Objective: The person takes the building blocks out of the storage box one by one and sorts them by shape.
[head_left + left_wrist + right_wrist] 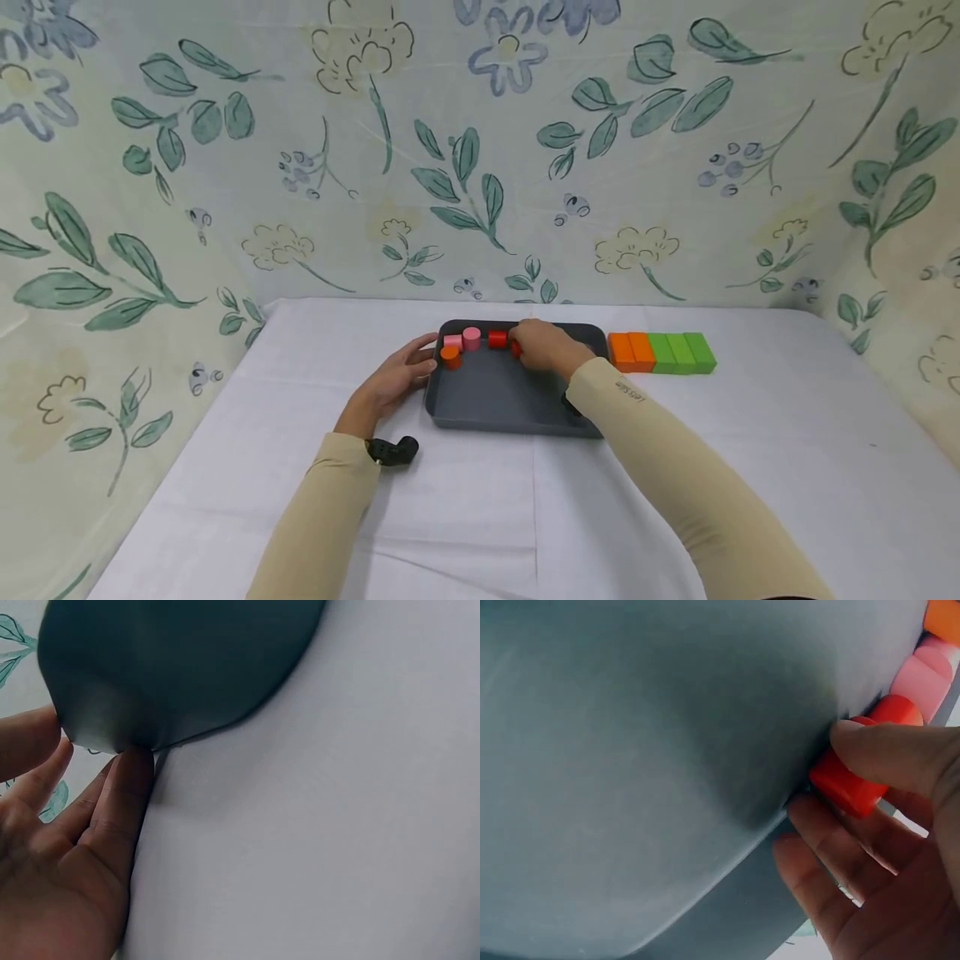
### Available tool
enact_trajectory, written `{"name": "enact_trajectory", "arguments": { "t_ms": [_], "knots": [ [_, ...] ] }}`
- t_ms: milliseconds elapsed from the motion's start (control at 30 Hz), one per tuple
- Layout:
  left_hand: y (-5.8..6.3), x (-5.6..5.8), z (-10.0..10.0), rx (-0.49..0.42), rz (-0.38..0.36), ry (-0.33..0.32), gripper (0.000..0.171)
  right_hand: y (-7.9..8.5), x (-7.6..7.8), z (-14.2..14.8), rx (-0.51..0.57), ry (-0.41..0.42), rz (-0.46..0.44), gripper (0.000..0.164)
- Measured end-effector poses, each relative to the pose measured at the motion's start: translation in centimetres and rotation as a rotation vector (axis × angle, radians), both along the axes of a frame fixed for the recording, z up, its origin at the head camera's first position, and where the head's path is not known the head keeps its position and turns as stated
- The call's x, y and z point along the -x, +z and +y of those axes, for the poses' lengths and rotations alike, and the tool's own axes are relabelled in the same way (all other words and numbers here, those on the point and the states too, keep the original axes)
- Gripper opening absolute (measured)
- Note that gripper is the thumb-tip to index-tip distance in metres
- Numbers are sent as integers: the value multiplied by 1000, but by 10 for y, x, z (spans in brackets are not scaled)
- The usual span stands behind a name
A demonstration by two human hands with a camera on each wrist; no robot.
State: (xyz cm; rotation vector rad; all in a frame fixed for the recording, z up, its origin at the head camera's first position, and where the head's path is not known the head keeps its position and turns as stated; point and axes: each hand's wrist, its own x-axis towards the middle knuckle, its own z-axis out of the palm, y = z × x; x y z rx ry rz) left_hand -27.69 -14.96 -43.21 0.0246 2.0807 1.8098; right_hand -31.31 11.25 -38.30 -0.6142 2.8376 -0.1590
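Note:
A dark grey tray [495, 396] lies on the white cloth. My right hand [547, 346] reaches into its back part and pinches a red block [846, 784] between thumb and fingers. Just left of that block sits a second red block [497, 339] at the back wall. Farther left are a pink cylinder [471, 338], a pink block [453, 341] and an orange cylinder [450, 358] in the back left corner. With fingers fairly straight, my left hand [397, 379] touches the tray's left side from outside; fingertips [135, 761] meet its outer wall in the left wrist view.
Against the tray's right side, orange blocks [632, 352] and several green blocks [681, 353] stand in a row on the cloth. A floral curtain [465, 167] hangs behind the table. A black wrist device [393, 451] sits on the left wrist.

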Motion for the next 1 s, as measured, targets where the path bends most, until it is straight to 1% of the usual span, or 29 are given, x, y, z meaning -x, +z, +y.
{"name": "enact_trajectory", "arguments": {
  "t_ms": [100, 233, 367, 567, 733, 800, 1000],
  "knots": [
    [0, -1, 2, 1, -2, -4, 61, -1, 2, 5, 35, 11, -1, 29],
    [1, -1, 4, 8, -1, -12, 61, 0, 4, 11, 82, 1, -32, 35],
    [2, -1, 7, 7, -10, -2, 60, 4, 3, 15, 115, -5, -44, 38],
    [2, -1, 10, 7, -17, -2, 60, 12, -3, 20, 150, 9, -39, 39],
    [2, -3, 12, 17, -18, -2, 60, 20, -10, 28, 207, -1, -32, 38],
    [2, -3, 12, 12, -15, -10, 60, 23, -13, 32, 237, -8, -30, 37],
    [3, -4, 7, 12, -13, 4, 61, 34, -15, 43, 303, -1, -23, 39]
  ]
}}
